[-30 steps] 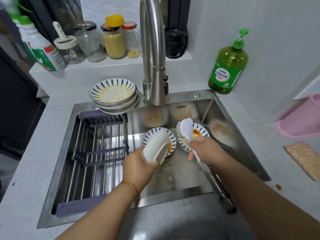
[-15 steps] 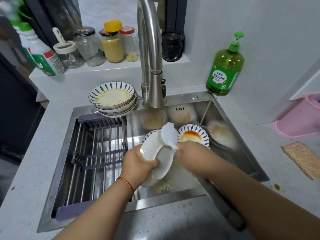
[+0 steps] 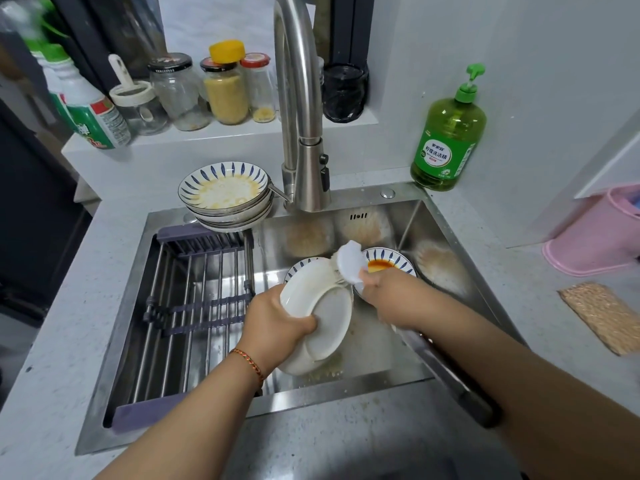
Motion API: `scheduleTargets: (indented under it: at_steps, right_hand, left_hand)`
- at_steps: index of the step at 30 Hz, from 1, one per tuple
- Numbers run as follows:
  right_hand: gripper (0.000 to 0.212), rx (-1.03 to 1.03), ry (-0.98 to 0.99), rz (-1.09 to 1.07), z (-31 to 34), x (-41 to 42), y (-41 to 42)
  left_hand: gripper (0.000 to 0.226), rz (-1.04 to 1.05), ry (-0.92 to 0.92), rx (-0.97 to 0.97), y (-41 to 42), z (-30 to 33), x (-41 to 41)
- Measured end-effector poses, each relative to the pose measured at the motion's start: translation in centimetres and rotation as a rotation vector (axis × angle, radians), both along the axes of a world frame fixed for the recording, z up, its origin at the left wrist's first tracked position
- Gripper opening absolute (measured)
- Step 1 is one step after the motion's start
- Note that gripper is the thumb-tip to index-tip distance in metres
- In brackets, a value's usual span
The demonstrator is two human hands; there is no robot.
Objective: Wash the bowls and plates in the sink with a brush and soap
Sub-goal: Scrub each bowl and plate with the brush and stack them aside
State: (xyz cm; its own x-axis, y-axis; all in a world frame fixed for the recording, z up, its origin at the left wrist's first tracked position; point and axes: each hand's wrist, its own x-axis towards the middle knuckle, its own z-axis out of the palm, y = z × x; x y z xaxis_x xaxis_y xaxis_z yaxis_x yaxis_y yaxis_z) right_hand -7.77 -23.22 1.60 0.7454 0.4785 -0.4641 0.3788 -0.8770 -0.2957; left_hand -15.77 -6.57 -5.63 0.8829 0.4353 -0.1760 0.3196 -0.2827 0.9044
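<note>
My left hand (image 3: 277,323) grips a white plate (image 3: 322,320) by its rim, tilted on edge over the steel sink (image 3: 450,258), its underside facing me. My right hand (image 3: 391,289) holds the long-handled brush, and the white brush head (image 3: 349,261) presses against the plate's top edge. Beneath it lie a blue-patterned plate (image 3: 301,265), mostly hidden, and a second patterned plate (image 3: 391,263) with orange sauce. A stack of dirty patterned plates (image 3: 225,195) sits at the sink's back left corner. The green soap bottle (image 3: 448,133) stands on the counter at the back right.
The tall steel faucet (image 3: 301,133) rises behind the sink. A drying rack (image 3: 194,299) fills the sink's left half. Jars (image 3: 225,88) and a spray bottle (image 3: 90,112) line the back ledge. A pink tub (image 3: 602,233) and a scouring pad (image 3: 602,317) lie on the right counter.
My left hand has turned the white plate so more of its underside faces me. The brush head has moved left from over the sauce plate onto the held plate's upper edge.
</note>
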Motion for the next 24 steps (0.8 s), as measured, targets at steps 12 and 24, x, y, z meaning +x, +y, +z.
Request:
scheduleTargets:
  at_steps: [12, 24]
  right_hand:
    - [0.043, 0.068, -0.008, 0.056, 1.4, -2.1, 0.6]
    - [0.030, 0.774, 0.450, -0.752, -4.7, -1.8, -1.9]
  left_hand:
    - [0.030, -0.013, -0.031, -0.067, -0.6, -0.3, -0.4]
    - [0.031, 0.382, -0.290, -0.695, -1.0, 1.7, -0.6]
